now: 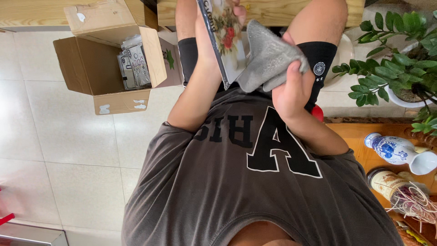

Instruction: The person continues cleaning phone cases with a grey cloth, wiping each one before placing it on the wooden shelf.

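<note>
2 hands work close together above the person's lap: the left hand (207, 34) grips a flat framed picture (226, 38) with a flower print, held upright on its edge, fingers wrapped round its upper end, while the right hand (291, 89) is closed on a bunched grey cloth (266, 57) that presses against the picture's face. To the person's left, 1 open cardboard box (107, 68) sits on the pale tiled floor (68, 150) with clear-wrapped packets (132, 64) inside. To the right stand a leafy potted plant (396, 54) and a blue-and-white jug (398, 152) on a wooden surface (353, 134).
</note>
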